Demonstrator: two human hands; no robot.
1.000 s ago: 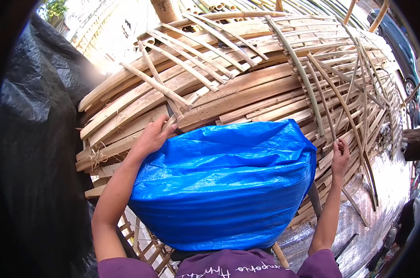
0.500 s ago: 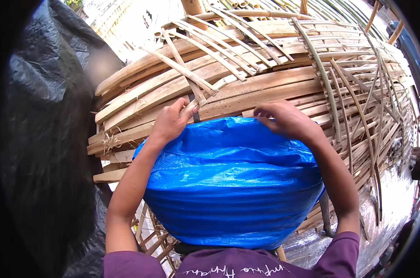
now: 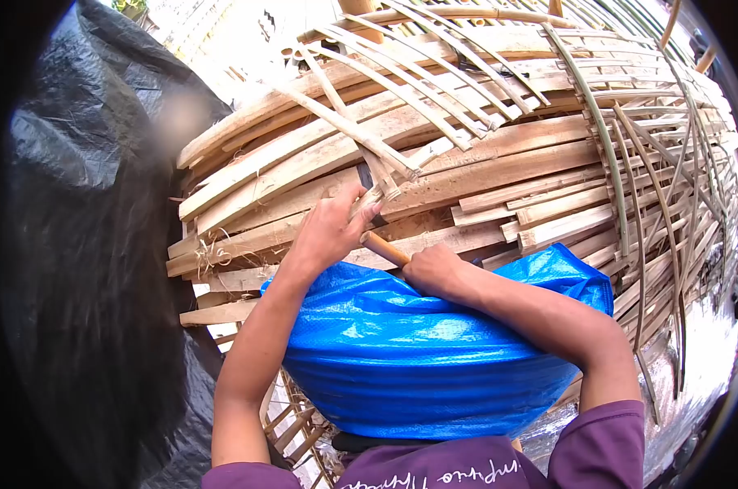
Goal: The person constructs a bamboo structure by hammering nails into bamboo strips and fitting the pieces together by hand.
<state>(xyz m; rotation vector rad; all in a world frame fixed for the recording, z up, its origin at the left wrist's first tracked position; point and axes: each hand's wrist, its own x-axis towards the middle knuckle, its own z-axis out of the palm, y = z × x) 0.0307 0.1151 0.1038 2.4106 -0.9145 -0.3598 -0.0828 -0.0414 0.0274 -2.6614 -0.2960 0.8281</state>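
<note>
My left hand (image 3: 328,232) is closed with thumb and fingers around the end of a bamboo strip (image 3: 377,175), where slats of a small lattice cross. A dark flat piece (image 3: 364,174) shows behind that strip; I cannot tell what it is. My right hand (image 3: 437,269) is wrapped round a short round wooden handle (image 3: 385,248), whose blunt end points at my left hand. The rest of the handle's length is hidden in my fist. Below both hands a blue tarp (image 3: 418,367) lies over my lap, bunched up along its far edge.
Split bamboo planks (image 3: 499,155) are stacked across the space before me. More bamboo latticework (image 3: 678,163) curves over the right side. A black plastic sheet (image 3: 84,269) hangs at the left. Green bamboo poles (image 3: 605,20) lie at the far back.
My right hand, which hovered with nothing visible in it over the tarp's far edge, now grips a wooden handle further left and lower. The tarp's right corner is raised. My left hand keeps its hold.
</note>
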